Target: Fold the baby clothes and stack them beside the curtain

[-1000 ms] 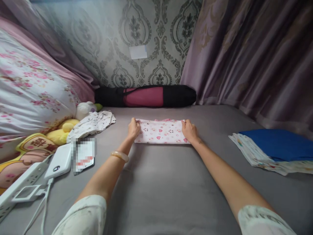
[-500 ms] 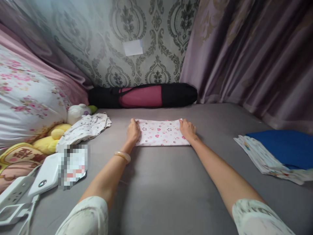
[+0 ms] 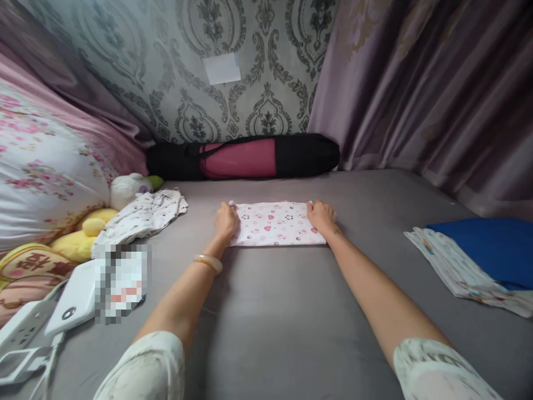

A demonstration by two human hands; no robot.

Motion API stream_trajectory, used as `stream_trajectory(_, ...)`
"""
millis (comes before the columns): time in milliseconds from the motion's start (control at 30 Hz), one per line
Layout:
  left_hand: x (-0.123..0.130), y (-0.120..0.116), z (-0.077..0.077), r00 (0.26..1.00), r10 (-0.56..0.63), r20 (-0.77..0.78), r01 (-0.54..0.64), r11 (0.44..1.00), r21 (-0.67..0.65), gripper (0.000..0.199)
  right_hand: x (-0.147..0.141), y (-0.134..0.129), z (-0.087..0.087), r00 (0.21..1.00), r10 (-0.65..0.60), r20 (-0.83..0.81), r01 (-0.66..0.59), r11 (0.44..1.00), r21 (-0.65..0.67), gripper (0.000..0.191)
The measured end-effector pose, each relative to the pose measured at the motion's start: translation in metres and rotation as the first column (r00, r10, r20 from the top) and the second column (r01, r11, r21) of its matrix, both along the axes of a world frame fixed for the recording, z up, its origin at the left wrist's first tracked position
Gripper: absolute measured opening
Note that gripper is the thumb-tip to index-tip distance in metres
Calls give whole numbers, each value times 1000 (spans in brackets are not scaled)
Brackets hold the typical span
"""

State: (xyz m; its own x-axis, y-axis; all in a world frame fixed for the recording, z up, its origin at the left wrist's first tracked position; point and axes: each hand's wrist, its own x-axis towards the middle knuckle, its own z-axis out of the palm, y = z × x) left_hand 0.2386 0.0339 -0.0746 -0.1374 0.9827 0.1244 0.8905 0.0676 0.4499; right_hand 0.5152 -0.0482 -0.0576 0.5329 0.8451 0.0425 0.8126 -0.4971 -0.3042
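A white cloth with a pink and red print (image 3: 275, 224), folded into a wide rectangle, lies on the grey bed sheet (image 3: 270, 322). My left hand (image 3: 227, 222) grips its left end, fingers curled at the upper corner. At the opposite end, my right hand (image 3: 322, 218) is closed on the upper right corner. Between the two hands the cloth is stretched nearly flat. The undersides of its ends are hidden by my fingers. A pale bangle (image 3: 209, 264) circles my left wrist.
Folded cloths (image 3: 470, 272) and a blue cloth (image 3: 491, 250) lie at the right. A black and pink long bag (image 3: 239, 158) rests along the wall. On the left are a patterned garment (image 3: 141, 216), plush toys (image 3: 77, 244), a power bank (image 3: 75, 297) and a power strip (image 3: 27, 328).
Both hands keep hold of the cloth's ends and have barely moved. The camera view has shifted slightly; the cloth's upper edge looks a little straighter.
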Motion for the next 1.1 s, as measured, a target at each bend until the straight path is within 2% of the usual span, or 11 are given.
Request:
stream_trajectory(100, -4, 4, 4, 998, 26, 62, -26, 1000, -8, 27, 5, 3, 0, 999, -11, -45, 10, 1000, -8, 46)
stream_trajectory(200, -15, 2, 11, 970, 57, 235, -27, 991, -130, 34, 13, 2, 2, 991, -3, -134, -3, 999, -42, 50)
stream_trajectory(267, -26, -8, 15, 928, 70, 366, 13, 975, -221, 33, 19, -3, 3, 984, 14, -176, -25, 998, -58, 53)
stream_trajectory(367, -42, -34, 20, 875, 20, 483, 100, 970, -223, 28, 20, -21, 1, 983, 34, -178, -45, 997, -57, 48)
stream_trajectory(500, -59, -70, 23, 888, -72, 455, 192, 955, -225, 39, 7, -56, 2, 989, 24, -147, -32, 998, -53, 40)
stream_trajectory(633, -64, -88, 22, 881, -130, 454, 255, 940, -226, 47, -12, -80, 8, 995, 25, -96, -30, 998, -58, 38)
stream_trajectory(867, -56, -91, 15, 947, -147, 287, 208, 958, -197, 31, -29, -85, 6, 999, 30, 31, -27, 995, -95, 32)
stream_trajectory(1100, -55, -88, 18, 971, -169, 167, 205, 952, -227, 35, -23, -83, 7, 998, 61, 31, -56, 988, -143, 33)
